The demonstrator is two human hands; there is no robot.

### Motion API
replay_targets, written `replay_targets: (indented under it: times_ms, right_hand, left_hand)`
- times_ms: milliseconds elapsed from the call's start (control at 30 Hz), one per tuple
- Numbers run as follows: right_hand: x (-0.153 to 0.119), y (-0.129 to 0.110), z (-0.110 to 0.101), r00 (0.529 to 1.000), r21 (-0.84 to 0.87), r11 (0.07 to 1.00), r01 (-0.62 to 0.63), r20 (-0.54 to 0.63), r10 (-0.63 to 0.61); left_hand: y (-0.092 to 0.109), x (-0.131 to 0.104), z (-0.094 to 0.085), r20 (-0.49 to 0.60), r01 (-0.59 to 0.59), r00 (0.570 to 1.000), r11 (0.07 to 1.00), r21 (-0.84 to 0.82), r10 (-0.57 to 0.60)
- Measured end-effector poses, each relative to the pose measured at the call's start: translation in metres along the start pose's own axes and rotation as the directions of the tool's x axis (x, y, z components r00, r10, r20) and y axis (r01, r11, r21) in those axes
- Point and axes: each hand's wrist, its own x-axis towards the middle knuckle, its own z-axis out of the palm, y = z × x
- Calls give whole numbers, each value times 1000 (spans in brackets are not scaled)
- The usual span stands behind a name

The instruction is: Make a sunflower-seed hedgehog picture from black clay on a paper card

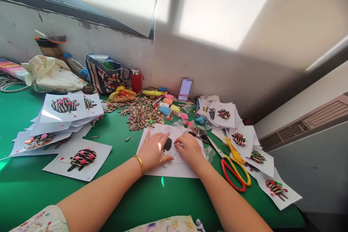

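Observation:
My left hand (155, 150) lies flat on a white paper card (181, 171), its fingers spread and thumb stretched to the right. Between the two hands a flat black patch (168, 144) shows on the paper, partly covered by my left fingers. My right hand (189, 150) rests at the patch's right side with fingertips pinched together; whatever they hold is hidden or too small to name. A heap of striped sunflower seeds (143, 114) lies just beyond the paper. To the right of my right hand are scissors (235, 174) with red and yellow handles.
Stacks of cards with seed hedgehogs stand at left (63, 116) and right (240, 141). Clay lumps (165, 110) lie beside the seeds. Along the wall stand a red flask (136, 81), a striped bag (102, 76) and a phone-like blurred object (185, 88).

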Motion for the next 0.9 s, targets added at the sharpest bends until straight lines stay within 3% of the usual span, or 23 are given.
replay_targets:
  times_ms: [200,900]
  right_hand:
    - [3,-4,11,1000,-54,999,3,-16,-4]
    - [0,-5,16,996,-120,991,53,-65,-61]
  left_hand:
    - [2,0,-2,16,5,1000,1000,6,-5]
    - [0,0,0,-8,-6,1000,1000,-1,6]
